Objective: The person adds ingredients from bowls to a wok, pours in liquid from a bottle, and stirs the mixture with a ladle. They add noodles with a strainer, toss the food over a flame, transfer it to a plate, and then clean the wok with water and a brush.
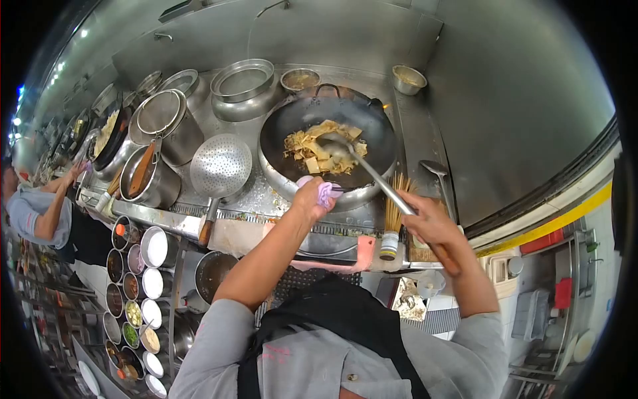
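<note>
A black wok (pixel 276 143) sits on the range, holding browned flat pieces of food (pixel 312 163) mixed with shredded bits. My left hand (pixel 311 199) is closed on a bunched purple cloth (pixel 325 191) at the wok's near rim, where a thin dark handle pokes out. My right hand (pixel 425 219) grips a ladle (pixel 377 176) by its long metal shaft; the wooden end (pixel 445 258) comes out below the palm. The ladle's bowl rests among the food, slightly blurred.
Left of the wok lie a perforated skimmer (pixel 221 166) and a steel pot (pixel 159 186). A bamboo brush (pixel 392 223) and another ladle (pixel 438 176) are at the right. Ingredient tubs (pixel 153 282) line the lower left. Another person (pixel 43 213) works at a wok on the far left.
</note>
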Demonstrator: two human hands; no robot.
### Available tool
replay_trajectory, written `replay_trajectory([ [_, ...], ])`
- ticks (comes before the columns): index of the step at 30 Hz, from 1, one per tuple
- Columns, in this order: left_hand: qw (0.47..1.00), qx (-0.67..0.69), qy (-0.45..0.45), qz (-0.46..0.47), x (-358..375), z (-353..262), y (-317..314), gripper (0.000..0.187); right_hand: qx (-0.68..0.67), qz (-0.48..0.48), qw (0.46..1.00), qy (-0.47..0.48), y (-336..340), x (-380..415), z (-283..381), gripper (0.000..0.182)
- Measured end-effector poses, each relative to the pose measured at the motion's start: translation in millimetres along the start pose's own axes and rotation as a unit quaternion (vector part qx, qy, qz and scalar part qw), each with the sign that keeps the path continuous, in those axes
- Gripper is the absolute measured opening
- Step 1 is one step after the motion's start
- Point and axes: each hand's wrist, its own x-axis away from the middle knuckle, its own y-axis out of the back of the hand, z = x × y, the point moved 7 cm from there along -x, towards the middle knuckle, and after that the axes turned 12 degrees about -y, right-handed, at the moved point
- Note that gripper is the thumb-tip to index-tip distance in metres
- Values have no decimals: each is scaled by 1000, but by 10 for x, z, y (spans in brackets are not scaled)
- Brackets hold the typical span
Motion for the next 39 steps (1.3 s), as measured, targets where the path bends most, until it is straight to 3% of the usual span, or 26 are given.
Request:
replay_trajectory([
  [1, 1000, -4, 15, -8, 111, -10, -29, 19, 8, 32, 999, 10, -49, 200, 79, 61],
  [2, 999, -8, 31, -19, 182, -6, -23, 19, 77, 80, 993, -43, -66, 294, 187, 59],
  [5, 1000, 2, 21, -16, 191, 1, 114, 19, 284, -60, 938, 188, -216, 55, 228, 59],
  [6, 1000, -15, 8, -23, 328, 42, 127, 18, 256, -38, 963, 70, -240, -32, 173, 60],
  [8, 998, -42, -33, -26, 684, 178, 261, 16, 273, -97, 952, 100, -240, -183, 16, 61],
  [11, 997, 33, 42, 56, 1117, 219, 288, 20, 249, -108, 955, 121, -173, -130, 132, 61],
  [12, 997, -71, 12, -14, 1159, 111, 277, 22, 236, -84, 960, 123, -180, -27, 186, 62],
  [13, 995, -86, -6, -49, 1109, -3, 128, 24, 230, -60, 966, 106, -204, 24, 286, 62],
  [15, 998, -52, 42, -9, 586, -85, 68, 27, 218, -12, 973, 69, -250, 132, 487, 63],
  [17, 1000, 6, 13, -13, 232, 103, 338, 17, 275, -18, 958, 80, -310, -122, 428, 63],
  [18, 999, 34, -2, -12, 120, 126, 350, 14, 303, -113, 917, 233, -265, -458, 153, 64],
  [21, 997, -70, 7, 25, 972, 284, 381, 15, 269, -133, 944, 135, -220, -332, 268, 58],
  [23, 997, -74, 5, -9, 1148, 153, 242, 23, 231, -90, 960, 130, -210, -142, 317, 59],
  [25, 997, -56, 17, -44, 1100, 29, 67, 32, 211, -32, 972, 101, -263, 13, 347, 59],
  [26, 999, -25, 35, -1, 754, -68, -3, 33, 210, -1, 974, 81, -303, 41, 418, 59],
  [27, 998, 4, 51, 43, 467, -94, 27, 34, 227, -8, 970, 90, -340, -38, 401, 58],
  [30, 999, -20, -25, 11, 286, -27, 86, 33, 264, -55, 955, 120, -423, -397, 211, 56],
  [31, 999, -27, -18, 20, 411, 112, 186, 29, 264, -90, 951, 131, -377, -498, 133, 55],
  [32, 996, -49, -68, -11, 688, 188, 207, 24, 276, -117, 939, 167, -345, -419, 92, 58],
  [33, 997, -71, -37, 11, 854, 287, 350, 20, 208, -93, 966, 125, -295, -293, 33, 59],
  [35, 993, 35, 58, 100, 939, 400, 446, 17, 70, -41, 996, 38, -170, 43, 5, 61],
  [37, 998, -62, -14, -17, 883, 168, 314, 13, -53, -21, 998, -3, -22, 125, -166, 61],
  [39, 999, -44, -15, -5, 446, -8, 205, 13, -143, -29, 989, -13, 56, 89, -274, 61],
])
